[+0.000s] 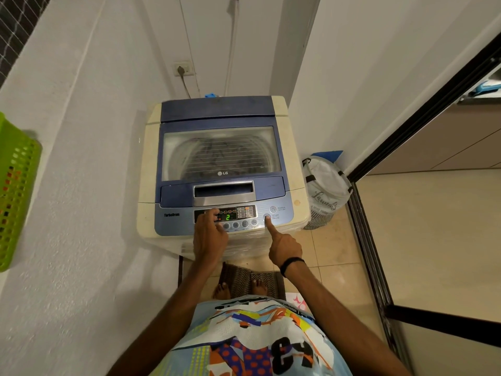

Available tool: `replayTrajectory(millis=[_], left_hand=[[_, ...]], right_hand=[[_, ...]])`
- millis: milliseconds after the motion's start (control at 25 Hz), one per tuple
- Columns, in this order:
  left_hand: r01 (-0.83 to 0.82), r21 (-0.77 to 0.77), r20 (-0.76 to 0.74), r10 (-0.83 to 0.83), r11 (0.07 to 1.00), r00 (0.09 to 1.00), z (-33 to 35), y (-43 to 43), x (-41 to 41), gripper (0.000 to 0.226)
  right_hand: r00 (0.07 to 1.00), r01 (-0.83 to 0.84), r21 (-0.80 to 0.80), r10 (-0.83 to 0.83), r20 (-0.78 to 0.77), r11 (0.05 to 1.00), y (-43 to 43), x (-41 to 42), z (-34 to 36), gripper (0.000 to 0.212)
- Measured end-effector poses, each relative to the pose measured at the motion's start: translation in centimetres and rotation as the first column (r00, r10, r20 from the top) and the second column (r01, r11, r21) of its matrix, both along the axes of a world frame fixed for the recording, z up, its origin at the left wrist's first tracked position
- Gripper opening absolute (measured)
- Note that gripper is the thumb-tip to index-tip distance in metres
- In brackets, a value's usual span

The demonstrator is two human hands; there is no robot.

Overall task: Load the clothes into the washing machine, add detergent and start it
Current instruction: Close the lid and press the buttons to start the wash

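A top-loading washing machine (pixel 151 169) with a blue lid stands against the wall, its lid closed. Clothes (pixel 217 153) show dimly through the lid's window. The control panel (pixel 282 223) is lit and its display (pixel 228 217) reads a green 2. My right hand (pixel 284 246) points with its index finger straight, the tip on the round start/pause button (pixel 267 217); its other fingers are curled. My left hand (pixel 210 234) rests on the left part of the panel, fingertips by the display. No detergent is in view.
A white laundry bag (pixel 326 189) stands on the tiled floor right of the machine. A green basket (pixel 16 191) hangs on the left wall. A dark door frame (pixel 374 267) runs along the right. A socket with a plugged cord (pixel 183 69) is behind the machine.
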State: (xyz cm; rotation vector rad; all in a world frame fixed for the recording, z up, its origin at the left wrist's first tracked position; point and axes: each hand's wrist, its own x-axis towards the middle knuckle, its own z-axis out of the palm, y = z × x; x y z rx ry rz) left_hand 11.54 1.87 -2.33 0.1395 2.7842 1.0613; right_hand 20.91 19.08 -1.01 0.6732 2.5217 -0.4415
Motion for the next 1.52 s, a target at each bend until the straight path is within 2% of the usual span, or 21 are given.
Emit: replayTrajectory(millis=[1360,1520], left_hand=[[-0.023,-0.009,0.026,0.023,1.0,0.999,-0.4,0.4,-1.0,0.035],[-0.023,-0.007,0.027,0.023,1.0,0.999,-0.2,0.6,-0.9,0.035]], right_hand=[[0.996,-0.04,0.063,0.034,0.085,0.997,0.1,-1.3,0.7,0.091],[0.994,-0.076,0.094,0.068,0.089,0.993,-0.4,-1.8,0.5,0.085]])
